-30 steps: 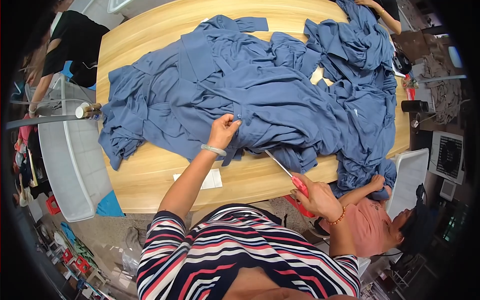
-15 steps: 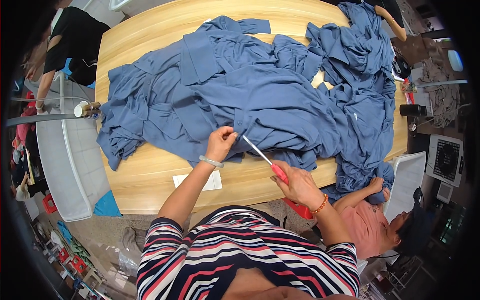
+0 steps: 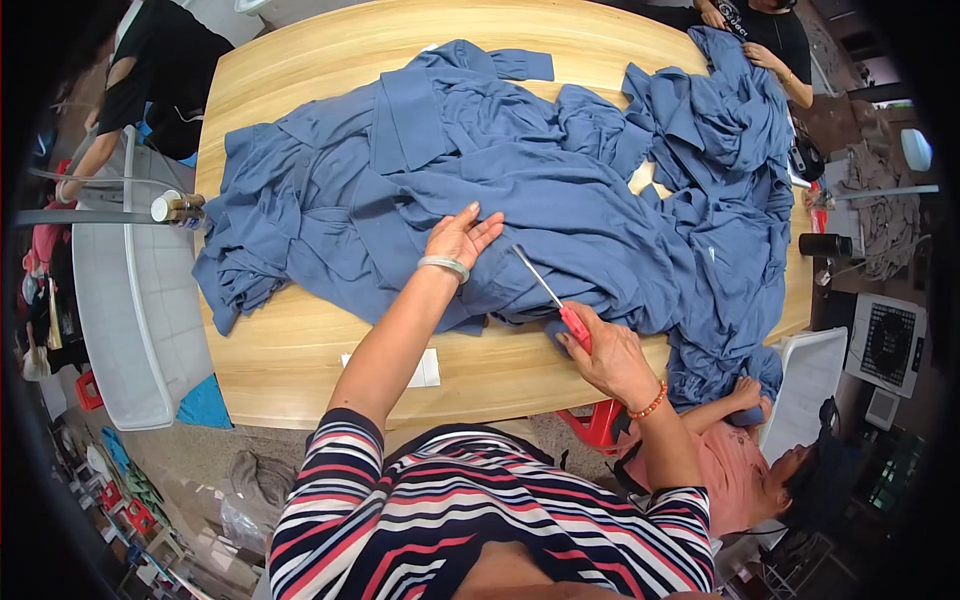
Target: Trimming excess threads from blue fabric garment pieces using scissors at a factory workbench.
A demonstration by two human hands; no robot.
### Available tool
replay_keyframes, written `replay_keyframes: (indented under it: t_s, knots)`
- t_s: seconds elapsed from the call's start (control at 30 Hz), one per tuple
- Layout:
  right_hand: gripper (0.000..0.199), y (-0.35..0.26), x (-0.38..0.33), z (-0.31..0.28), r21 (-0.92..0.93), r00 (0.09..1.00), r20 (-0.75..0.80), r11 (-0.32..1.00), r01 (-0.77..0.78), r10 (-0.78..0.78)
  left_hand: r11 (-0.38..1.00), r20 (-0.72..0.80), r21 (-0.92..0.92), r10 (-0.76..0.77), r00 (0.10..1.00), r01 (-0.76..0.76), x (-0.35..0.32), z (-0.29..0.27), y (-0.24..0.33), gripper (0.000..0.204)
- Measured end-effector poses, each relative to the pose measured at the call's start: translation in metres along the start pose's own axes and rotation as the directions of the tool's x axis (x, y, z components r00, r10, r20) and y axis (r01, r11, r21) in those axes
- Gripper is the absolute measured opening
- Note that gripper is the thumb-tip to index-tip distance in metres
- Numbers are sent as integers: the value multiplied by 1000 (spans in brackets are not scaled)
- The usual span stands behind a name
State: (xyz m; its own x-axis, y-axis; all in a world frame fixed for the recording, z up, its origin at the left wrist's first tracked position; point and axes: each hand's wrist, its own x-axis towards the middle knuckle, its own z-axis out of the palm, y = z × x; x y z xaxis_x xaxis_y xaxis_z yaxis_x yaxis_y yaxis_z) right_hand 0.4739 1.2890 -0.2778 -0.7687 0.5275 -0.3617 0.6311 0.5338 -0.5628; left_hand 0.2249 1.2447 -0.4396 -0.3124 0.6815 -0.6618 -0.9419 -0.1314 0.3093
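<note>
Scissors (image 3: 548,292) with red handles sit clamped in your right hand (image 3: 610,352), blades pointing up-left over the blue cloth (image 3: 520,180). Just left of the blade tips, your left hand (image 3: 458,238) lies flat and spread on the same cloth, gripping nothing. Beyond both hands, the cloth sprawls across the wooden table (image 3: 300,350).

The left arm reaches forward, almost straight, bare from the striped sleeve to the wrist, which wears a pale bangle. The left hand (image 3: 460,236) lies palm down, fingers spread and flat. The right arm bends at the elbow, a beaded bracelet on its wrist. The right hand (image 3: 610,352), nearer the body, is curled closed with knuckles up.
</note>
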Motion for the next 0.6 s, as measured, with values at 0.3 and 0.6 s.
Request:
replay_keyframes:
  t_s: [0.3, 0.6]
  knots:
    - [39, -15, 54, -8, -94, 988, 157, 996, 10, 5, 998, 58, -17, 68, 996, -67, 7, -24, -10, 22]
    - [38, -18, 76, -5, -139, 975, 221, 990, 26, 6, 995, 113, -13, 97, 989, -96, 7, -38, -8, 13]
